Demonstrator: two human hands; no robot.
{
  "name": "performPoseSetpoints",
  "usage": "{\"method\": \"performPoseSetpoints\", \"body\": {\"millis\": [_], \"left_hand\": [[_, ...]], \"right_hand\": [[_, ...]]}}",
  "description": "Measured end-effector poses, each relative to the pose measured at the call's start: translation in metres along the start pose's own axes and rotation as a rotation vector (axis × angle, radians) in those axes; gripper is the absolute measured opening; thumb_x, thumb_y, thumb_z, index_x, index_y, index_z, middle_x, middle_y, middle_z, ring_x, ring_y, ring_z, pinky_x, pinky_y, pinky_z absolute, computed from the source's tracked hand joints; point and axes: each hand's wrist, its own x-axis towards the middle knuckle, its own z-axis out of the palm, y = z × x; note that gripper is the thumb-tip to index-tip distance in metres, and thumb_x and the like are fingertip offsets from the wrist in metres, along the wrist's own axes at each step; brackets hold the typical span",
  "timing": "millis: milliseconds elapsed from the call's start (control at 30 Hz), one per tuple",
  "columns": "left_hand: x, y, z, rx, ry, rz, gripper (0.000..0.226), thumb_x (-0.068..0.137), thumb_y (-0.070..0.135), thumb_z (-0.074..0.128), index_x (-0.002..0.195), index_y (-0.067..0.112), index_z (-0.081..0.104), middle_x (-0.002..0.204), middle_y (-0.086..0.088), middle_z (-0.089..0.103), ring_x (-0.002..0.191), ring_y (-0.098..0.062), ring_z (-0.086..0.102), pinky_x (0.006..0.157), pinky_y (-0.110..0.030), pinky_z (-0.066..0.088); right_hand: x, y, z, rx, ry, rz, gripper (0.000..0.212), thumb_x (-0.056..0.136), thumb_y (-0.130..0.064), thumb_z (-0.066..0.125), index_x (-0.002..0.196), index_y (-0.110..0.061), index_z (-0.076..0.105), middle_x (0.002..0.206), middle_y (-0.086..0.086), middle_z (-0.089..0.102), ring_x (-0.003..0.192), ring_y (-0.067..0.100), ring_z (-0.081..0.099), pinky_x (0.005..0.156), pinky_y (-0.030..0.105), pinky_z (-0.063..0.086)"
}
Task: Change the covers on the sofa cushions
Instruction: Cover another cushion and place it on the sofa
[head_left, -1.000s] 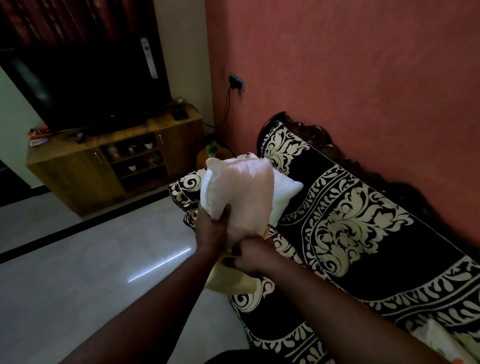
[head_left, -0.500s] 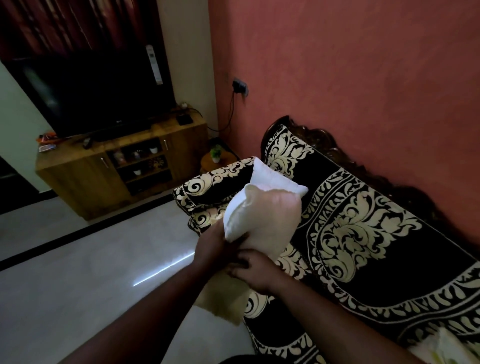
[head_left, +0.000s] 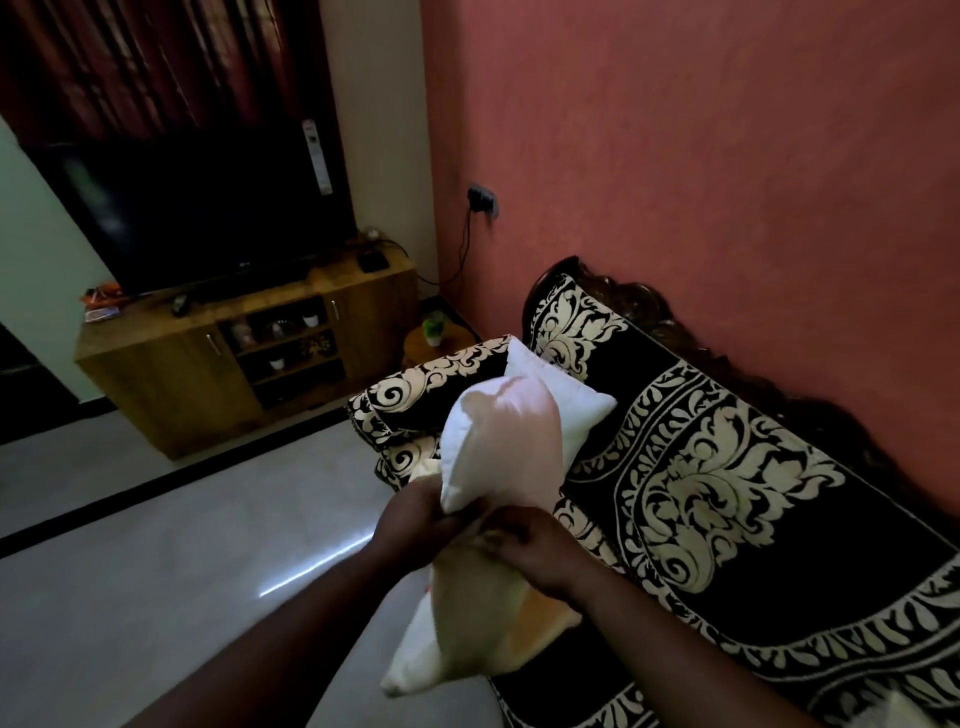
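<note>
Black-and-cream patterned sofa (head_left: 753, 519), terracotta wall (head_left: 701, 156), seemingly tiled floor (head_left: 156, 571)

Head camera looks down, close over hands, facing sofa (head_left: 753, 519).

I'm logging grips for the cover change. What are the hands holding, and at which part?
Both the left hand and right hand grip the cushion around its middle, at the cover's bunched edge.
</note>
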Motion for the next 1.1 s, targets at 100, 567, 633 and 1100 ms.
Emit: {"method": "performPoseSetpoints", "body": {"millis": [100,567,633,1100], "left_hand": [[0.014,-0.004,-0.006,0.077,-0.002,-0.060,0.064,0.071,0.086,0.052,0.090,0.029,0.072,0.082,0.007,0.073,0.076,-0.011,0.067,0.068,-0.035,0.055],[0.032,0.003,0.029,-0.115,-0.170,-0.238,0.042,0.074,0.029,0.077,0.114,0.025,0.065,0.098,0.007,0.070,0.089,-0.013,0.064,0.065,-0.014,0.043],[0.022,-0.002,0.031,-0.332,-0.193,-0.207,0.048,0.069,0.031,0.075,0.114,0.016,0.067,0.102,-0.002,0.073,0.094,-0.016,0.066,0.071,-0.016,0.048],[0.038,-0.006,0.011,-0.246,-0.140,-0.284,0.085,0.061,0.083,0.068,0.128,0.031,0.058,0.117,0.001,0.069,0.104,-0.019,0.067,0.091,-0.037,0.056]], "right_hand": [[0.003,-0.008,0.011,-0.228,0.006,-0.057,0.022,0.076,-0.052,0.065,0.093,-0.040,0.073,0.098,-0.017,0.073,0.097,0.004,0.065,0.086,0.036,0.054],[0.003,-0.024,0.024,-0.096,-0.310,0.065,0.027,0.073,-0.046,0.081,0.065,-0.023,0.069,0.065,-0.006,0.066,0.062,0.004,0.058,0.065,0.026,0.048],[0.004,-0.023,0.019,-0.012,-0.212,0.080,0.026,0.075,-0.039,0.084,0.064,-0.023,0.067,0.065,-0.007,0.065,0.062,0.005,0.059,0.063,0.026,0.047],[0.005,-0.015,0.026,-0.093,0.128,-0.042,0.033,0.078,-0.054,0.073,0.088,-0.023,0.071,0.085,-0.015,0.074,0.081,-0.002,0.066,0.075,0.024,0.052]]}}
